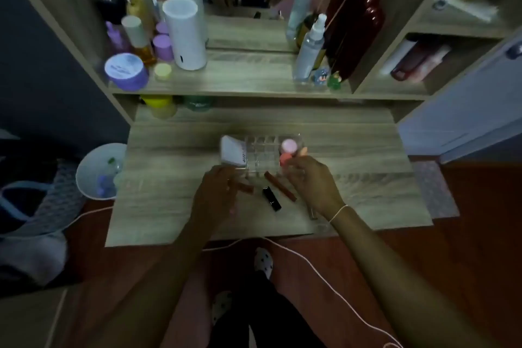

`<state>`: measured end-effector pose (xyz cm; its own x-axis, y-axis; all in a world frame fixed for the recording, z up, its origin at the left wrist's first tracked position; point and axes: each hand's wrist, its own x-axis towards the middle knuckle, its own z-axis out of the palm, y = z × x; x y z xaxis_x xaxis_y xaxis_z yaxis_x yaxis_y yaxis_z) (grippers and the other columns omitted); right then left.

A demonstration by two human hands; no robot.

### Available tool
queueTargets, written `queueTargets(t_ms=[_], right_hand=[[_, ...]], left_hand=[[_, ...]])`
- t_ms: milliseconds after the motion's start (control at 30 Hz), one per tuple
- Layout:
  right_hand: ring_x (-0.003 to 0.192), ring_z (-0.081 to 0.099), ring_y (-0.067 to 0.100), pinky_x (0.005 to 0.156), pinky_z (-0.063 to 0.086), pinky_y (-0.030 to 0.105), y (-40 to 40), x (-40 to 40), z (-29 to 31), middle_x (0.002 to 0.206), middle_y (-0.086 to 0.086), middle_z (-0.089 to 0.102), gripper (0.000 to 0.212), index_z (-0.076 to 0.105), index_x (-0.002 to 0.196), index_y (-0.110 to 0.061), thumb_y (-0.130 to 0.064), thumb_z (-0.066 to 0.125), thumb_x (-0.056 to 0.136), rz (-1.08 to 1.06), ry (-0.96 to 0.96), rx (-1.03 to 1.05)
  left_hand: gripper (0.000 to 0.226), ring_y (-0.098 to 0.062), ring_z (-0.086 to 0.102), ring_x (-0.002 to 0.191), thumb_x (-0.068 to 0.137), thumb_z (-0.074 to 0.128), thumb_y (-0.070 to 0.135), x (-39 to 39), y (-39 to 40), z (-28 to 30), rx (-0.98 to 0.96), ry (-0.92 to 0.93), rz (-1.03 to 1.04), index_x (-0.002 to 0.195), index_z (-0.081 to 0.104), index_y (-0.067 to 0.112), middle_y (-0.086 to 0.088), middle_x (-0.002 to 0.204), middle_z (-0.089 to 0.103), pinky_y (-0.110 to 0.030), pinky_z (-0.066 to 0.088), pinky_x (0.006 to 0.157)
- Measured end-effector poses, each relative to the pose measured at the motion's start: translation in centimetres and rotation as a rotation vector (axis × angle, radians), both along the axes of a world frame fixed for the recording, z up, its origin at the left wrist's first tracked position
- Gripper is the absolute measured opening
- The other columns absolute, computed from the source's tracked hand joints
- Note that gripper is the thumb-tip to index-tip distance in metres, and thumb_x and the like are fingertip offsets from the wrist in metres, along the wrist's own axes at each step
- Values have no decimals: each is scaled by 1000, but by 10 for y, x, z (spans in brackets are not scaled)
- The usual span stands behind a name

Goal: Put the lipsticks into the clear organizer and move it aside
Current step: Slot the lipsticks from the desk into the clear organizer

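Note:
The clear organizer [261, 150] stands mid-table, with a white compact [233, 152] leaning at its left end and a pink round-capped item [288, 147] at its right end. My left hand [216, 195] closes on a brown-red lipstick [245, 187] just in front of the organizer. A black lipstick [271, 198] and a longer brown-red lipstick [281, 186] lie on the table between my hands. My right hand [313, 182] is at the organizer's right end, fingers pinched near a coral-pink item [284, 159]; whether it grips it is unclear.
The wooden table [169, 206] has a raised shelf [240, 76] behind with a white cylinder [185, 34], jars and spray bottles. A white bin [99, 169] stands left of the table. A white cable [324, 282] runs along the floor below the front edge.

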<state>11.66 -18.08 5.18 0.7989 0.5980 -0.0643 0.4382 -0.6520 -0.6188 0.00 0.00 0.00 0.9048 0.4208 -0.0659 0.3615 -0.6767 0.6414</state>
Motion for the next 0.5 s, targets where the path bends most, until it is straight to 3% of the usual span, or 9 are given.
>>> queueTargets(t_ms=[67, 133, 267, 500], right_hand=[[73, 64, 17, 63, 47, 29, -1, 8, -14, 89, 11, 73, 49, 72, 91, -9, -51, 48, 81, -22, 37, 31], [72, 58, 11, 61, 42, 23, -1, 10, -32, 85, 9, 73, 45, 71, 86, -9, -50, 51, 85, -20, 73, 21], [88, 61, 15, 74, 48, 27, 2, 18, -70, 98, 3, 67, 7, 65, 93, -16, -22, 61, 90, 60, 48, -107], [117, 52, 26, 101, 44, 40, 9, 14, -96, 125, 10, 59, 30, 58, 121, -13, -25, 53, 95, 103, 113, -215]], left_hand=[[25, -29, 54, 108, 96, 47, 18, 6, -3, -15, 22, 83, 105, 115, 61, 9, -13, 120, 57, -38, 45, 87], [26, -30, 52, 109, 96, 45, 20, 7, -8, -27, 73, 181, 120, 114, 59, 8, -14, 121, 55, -39, 44, 88], [23, -36, 56, 99, 92, 54, 16, 18, -10, -33, 50, 141, 335, 110, 59, 3, -21, 116, 54, -47, 50, 80], [27, -37, 59, 91, 90, 60, 18, 35, -10, -41, 10, 186, 522, 111, 56, 1, -22, 115, 52, -42, 48, 76]])
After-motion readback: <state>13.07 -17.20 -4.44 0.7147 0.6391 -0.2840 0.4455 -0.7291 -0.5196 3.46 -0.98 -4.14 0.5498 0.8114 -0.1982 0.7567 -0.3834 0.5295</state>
